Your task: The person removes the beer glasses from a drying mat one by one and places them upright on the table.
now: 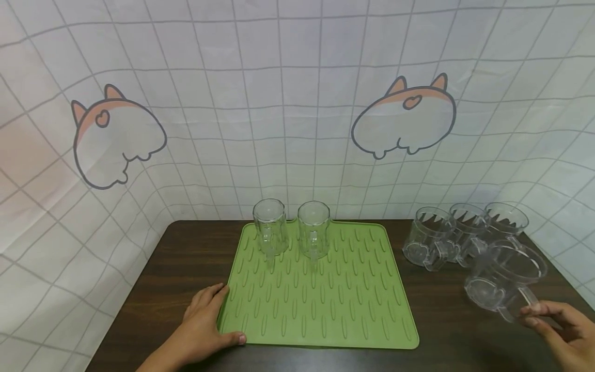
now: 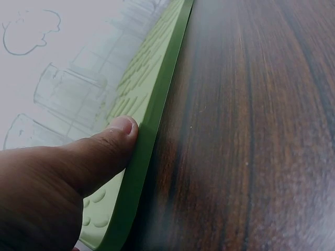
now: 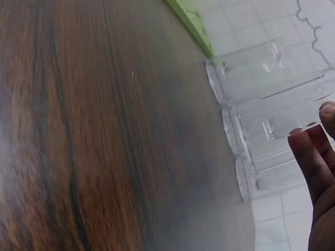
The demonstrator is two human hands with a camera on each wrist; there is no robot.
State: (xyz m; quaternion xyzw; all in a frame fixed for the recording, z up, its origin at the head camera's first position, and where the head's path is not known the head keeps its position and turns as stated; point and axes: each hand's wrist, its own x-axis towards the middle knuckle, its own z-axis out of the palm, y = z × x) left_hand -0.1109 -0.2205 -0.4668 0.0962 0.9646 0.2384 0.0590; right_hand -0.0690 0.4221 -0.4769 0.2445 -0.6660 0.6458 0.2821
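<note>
The right hand point(image 1: 564, 330) has its grip pinched on a clear mug point(image 1: 499, 276) by the handle, presumably for control, right of the green mat point(image 1: 344, 305), contact with the counter point(image 1: 441, 330) unclear, while the left hand point(image 1: 202, 320) rests unclenched at the mat's corner, apparently steadying it.

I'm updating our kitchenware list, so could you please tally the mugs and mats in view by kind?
Clear mugs: 6 (2 on the green mat, 3 standing on the table, 1 held by the right hand)
Green mat: 1
Total: 7
</note>
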